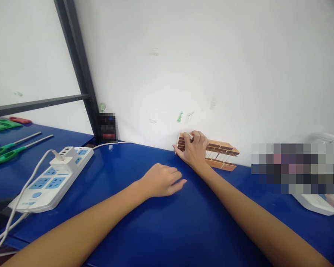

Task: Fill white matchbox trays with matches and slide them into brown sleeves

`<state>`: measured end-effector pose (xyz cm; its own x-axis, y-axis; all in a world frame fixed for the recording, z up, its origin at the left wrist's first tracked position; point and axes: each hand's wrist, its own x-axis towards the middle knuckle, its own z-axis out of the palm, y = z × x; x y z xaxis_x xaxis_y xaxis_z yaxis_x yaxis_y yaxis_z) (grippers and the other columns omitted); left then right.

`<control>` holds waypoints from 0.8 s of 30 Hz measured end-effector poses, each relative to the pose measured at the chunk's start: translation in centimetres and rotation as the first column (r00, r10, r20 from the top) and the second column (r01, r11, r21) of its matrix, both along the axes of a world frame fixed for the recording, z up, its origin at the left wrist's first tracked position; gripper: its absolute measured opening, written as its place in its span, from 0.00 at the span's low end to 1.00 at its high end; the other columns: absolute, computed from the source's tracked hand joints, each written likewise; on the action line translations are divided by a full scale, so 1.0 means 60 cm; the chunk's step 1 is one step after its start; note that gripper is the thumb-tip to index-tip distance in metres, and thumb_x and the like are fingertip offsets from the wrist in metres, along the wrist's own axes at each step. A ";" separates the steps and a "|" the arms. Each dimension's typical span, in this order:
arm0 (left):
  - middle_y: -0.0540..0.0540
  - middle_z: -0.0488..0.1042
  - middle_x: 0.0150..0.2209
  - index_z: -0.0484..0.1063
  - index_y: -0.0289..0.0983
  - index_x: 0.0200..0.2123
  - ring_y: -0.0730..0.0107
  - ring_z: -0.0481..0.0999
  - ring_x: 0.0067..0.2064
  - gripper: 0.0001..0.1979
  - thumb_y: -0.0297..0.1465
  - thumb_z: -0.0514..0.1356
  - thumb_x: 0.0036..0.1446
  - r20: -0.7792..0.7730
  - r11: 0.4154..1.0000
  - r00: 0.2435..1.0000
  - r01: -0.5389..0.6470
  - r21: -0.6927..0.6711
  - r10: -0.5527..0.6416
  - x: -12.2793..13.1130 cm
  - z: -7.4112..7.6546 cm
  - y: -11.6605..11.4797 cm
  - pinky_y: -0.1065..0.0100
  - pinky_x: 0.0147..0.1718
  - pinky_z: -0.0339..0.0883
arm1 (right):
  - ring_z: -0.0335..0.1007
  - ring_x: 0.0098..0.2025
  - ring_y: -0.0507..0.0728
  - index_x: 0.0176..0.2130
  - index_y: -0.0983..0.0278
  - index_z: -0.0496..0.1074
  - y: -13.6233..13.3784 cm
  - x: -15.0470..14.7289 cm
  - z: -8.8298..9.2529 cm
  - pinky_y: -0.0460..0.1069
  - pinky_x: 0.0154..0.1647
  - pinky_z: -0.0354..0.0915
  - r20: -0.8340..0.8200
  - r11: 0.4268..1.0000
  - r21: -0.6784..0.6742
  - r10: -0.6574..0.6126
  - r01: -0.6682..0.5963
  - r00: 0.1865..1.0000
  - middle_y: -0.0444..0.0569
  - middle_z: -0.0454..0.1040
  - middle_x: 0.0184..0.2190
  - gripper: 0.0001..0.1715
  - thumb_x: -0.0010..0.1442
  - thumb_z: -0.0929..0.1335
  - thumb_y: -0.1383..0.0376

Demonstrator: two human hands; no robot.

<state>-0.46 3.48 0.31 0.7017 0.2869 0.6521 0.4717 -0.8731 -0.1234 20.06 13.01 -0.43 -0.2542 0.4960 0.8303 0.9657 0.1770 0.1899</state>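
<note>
A stack of small brown matchboxes [222, 154] leans against the white wall at the back of the blue table [169, 222]. My right hand [193, 150] reaches to the stack's left end, its fingers curled over the boxes and gripping them. My left hand [161, 181] rests on the table just in front and to the left, fingers loosely curled with the tips on the surface and nothing in them.
A white and blue power strip [51, 178] with a plugged-in adapter and white cable lies at the left. Green-handled tools [8, 152] lie on the far left table. A black metal frame [79, 66] rises at the left. A white object [314, 202] sits at the right edge.
</note>
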 end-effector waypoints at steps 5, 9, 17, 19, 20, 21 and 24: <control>0.50 0.73 0.24 0.72 0.37 0.27 0.71 0.74 0.25 0.21 0.38 0.55 0.73 -0.005 1.000 1.000 0.016 -0.001 -0.016 0.001 0.000 -0.003 0.66 0.24 0.55 | 0.49 0.66 0.75 0.63 0.65 0.65 -0.011 -0.017 -0.002 0.69 0.60 0.51 -0.036 0.999 -0.034 -0.035 0.034 0.999 0.68 0.60 0.61 0.31 0.68 0.65 0.51; 0.50 0.73 0.24 0.72 0.37 0.27 0.71 0.74 0.25 0.20 0.38 0.55 0.73 -0.011 1.000 1.000 0.017 -0.001 -0.017 0.002 0.001 -0.003 0.66 0.24 0.55 | 0.49 0.67 0.74 0.62 0.64 0.65 -0.013 -0.028 -0.002 0.68 0.60 0.53 -0.078 0.996 -0.050 -0.072 0.068 0.994 0.68 0.60 0.61 0.29 0.69 0.65 0.53; 0.50 0.74 0.24 0.72 0.37 0.28 0.71 0.75 0.25 0.20 0.38 0.56 0.72 -0.007 1.000 1.000 0.017 -0.014 -0.017 0.004 0.000 -0.007 0.65 0.24 0.55 | 0.50 0.66 0.74 0.61 0.65 0.66 0.007 -0.037 -0.003 0.67 0.58 0.53 -0.144 0.993 -0.049 -0.110 0.104 0.984 0.69 0.61 0.61 0.30 0.71 0.62 0.49; 0.50 0.74 0.24 0.72 0.37 0.27 0.71 0.75 0.25 0.20 0.38 0.56 0.72 -0.008 1.000 1.000 0.017 -0.018 -0.017 0.005 0.000 -0.008 0.65 0.24 0.56 | 0.51 0.66 0.74 0.60 0.66 0.66 0.013 -0.036 -0.006 0.66 0.57 0.54 -0.149 0.994 -0.022 -0.105 0.103 0.983 0.69 0.62 0.60 0.28 0.71 0.61 0.50; 0.50 0.74 0.24 0.72 0.37 0.27 0.71 0.75 0.25 0.20 0.38 0.56 0.72 -0.007 1.000 1.000 0.017 -0.020 -0.017 0.005 0.000 -0.009 0.65 0.25 0.56 | 0.51 0.65 0.74 0.60 0.66 0.67 0.016 -0.035 -0.008 0.66 0.56 0.54 -0.147 0.995 -0.012 -0.101 0.100 0.984 0.69 0.63 0.60 0.28 0.71 0.62 0.51; 0.50 0.74 0.24 0.72 0.37 0.27 0.71 0.75 0.25 0.20 0.38 0.56 0.72 -0.006 1.000 1.000 0.016 -0.022 -0.017 0.006 0.000 -0.009 0.65 0.25 0.56 | 0.51 0.65 0.74 0.59 0.67 0.67 0.019 -0.034 -0.009 0.66 0.56 0.54 -0.144 0.995 -0.005 -0.095 0.095 0.985 0.69 0.63 0.59 0.27 0.70 0.62 0.52; 0.50 0.74 0.24 0.72 0.37 0.27 0.70 0.75 0.26 0.20 0.38 0.56 0.72 -0.002 1.000 1.000 0.013 -0.028 -0.013 0.007 0.000 -0.011 0.65 0.25 0.56 | 0.53 0.63 0.75 0.58 0.67 0.68 0.024 -0.028 -0.005 0.65 0.55 0.54 -0.126 0.997 0.002 -0.072 0.073 0.989 0.69 0.63 0.58 0.27 0.68 0.64 0.54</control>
<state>-0.05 2.84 0.33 0.7073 0.2954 0.6422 0.4597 -0.8824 -0.1003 18.41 14.46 -0.75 -0.1112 0.5034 0.8569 0.9922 0.1045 0.0674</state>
